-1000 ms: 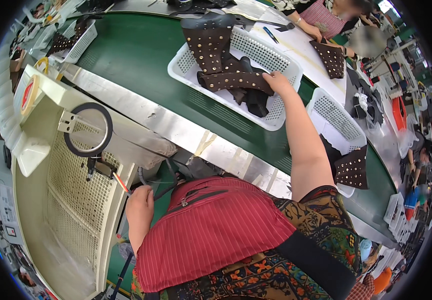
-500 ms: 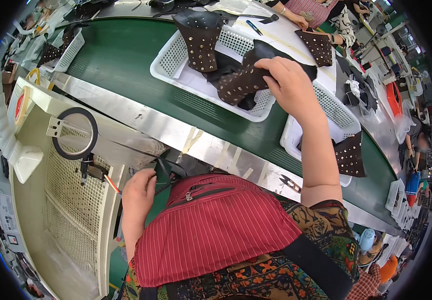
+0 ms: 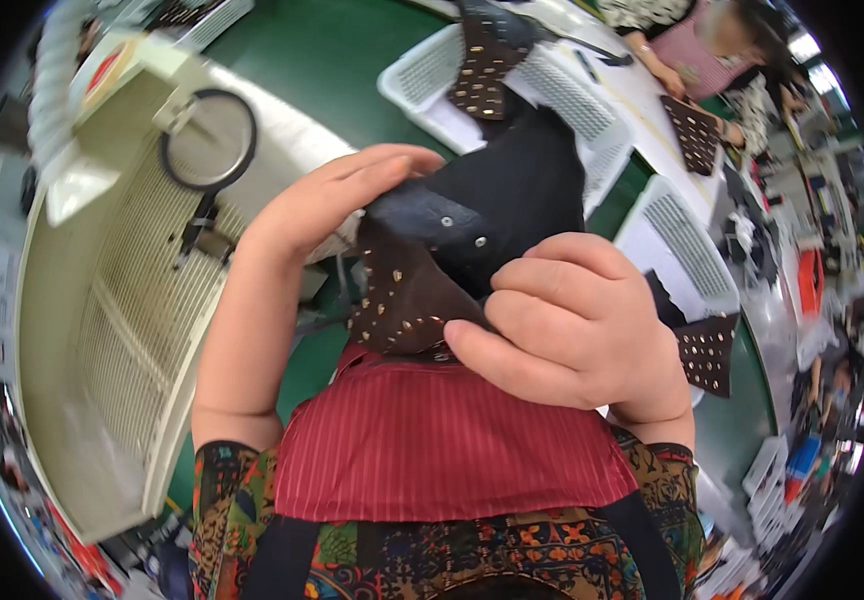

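Note:
Both hands hold a studded leather boot upper (image 3: 402,290) close in front of my red striped apron. Its dark brown outer side carries metal studs, and its smooth black side (image 3: 532,180) fans out up and away from me. My left hand (image 3: 337,195) lies over its left edge, fingers bent round it, with the fingertips partly hidden. With fingers curled and the thumb against the brown part, my right hand (image 3: 572,325) grips it from the right. Beyond it, another studded upper (image 3: 482,75) rests in a white perforated basket (image 3: 422,85).
A second white basket (image 3: 687,235) stands to the right, with a studded piece (image 3: 707,350) hanging over its edge. On my left is a cream bin (image 3: 117,330) with a ring-shaped magnifier (image 3: 209,140). Across the green conveyor (image 3: 337,70), a co-worker's hand touches another studded piece (image 3: 692,135).
The studded upper has left the basket and come towards me in my right hand. My left hand has risen from beside the apron onto it. The view has shifted.

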`<state>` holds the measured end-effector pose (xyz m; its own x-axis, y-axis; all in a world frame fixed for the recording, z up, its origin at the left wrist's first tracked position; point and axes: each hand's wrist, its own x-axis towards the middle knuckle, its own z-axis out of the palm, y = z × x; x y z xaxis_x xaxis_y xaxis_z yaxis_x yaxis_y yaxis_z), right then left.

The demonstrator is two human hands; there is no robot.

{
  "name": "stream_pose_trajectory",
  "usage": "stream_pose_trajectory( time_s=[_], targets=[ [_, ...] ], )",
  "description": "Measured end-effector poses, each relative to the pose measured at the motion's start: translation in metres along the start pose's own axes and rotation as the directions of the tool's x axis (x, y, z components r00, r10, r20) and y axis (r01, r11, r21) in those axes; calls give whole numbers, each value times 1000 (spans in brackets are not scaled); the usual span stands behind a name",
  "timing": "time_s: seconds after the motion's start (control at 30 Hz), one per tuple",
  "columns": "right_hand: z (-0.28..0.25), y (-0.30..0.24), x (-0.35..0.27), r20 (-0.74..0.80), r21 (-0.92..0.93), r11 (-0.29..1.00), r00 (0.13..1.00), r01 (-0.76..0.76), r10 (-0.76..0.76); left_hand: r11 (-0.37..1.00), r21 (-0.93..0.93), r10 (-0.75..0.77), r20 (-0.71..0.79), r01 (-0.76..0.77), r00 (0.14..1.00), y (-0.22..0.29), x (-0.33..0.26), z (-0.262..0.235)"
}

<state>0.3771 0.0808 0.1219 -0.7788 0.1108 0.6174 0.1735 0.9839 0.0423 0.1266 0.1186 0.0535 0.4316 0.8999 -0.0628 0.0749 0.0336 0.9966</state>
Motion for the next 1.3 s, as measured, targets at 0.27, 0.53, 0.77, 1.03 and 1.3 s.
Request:
stream_pose_trajectory(
  time_s=[0.27,0.53,0.77,1.03,1.3],
  targets=[
    [35,-33,38,-19,167,974,988,154,-153,993,38,-106,-169,114,980,7,-110,-18],
    [101,-75,100,-133,404,848,940,342,-315,816,481,203,-758,321,620,10,-236,-4],
    [168,-67,151,44,568,809,976,152,-214,575,374,518,-855,728,29,35,-398,-53],
    [317,-36,162,456,271,892,864,-363,213,-25,417,330,-854,908,401,-9,-428,-174],
    [383,-31,176,828,279,393,427,-876,363,81,412,133,-907,908,399,-106,-416,-232]
  ],
)
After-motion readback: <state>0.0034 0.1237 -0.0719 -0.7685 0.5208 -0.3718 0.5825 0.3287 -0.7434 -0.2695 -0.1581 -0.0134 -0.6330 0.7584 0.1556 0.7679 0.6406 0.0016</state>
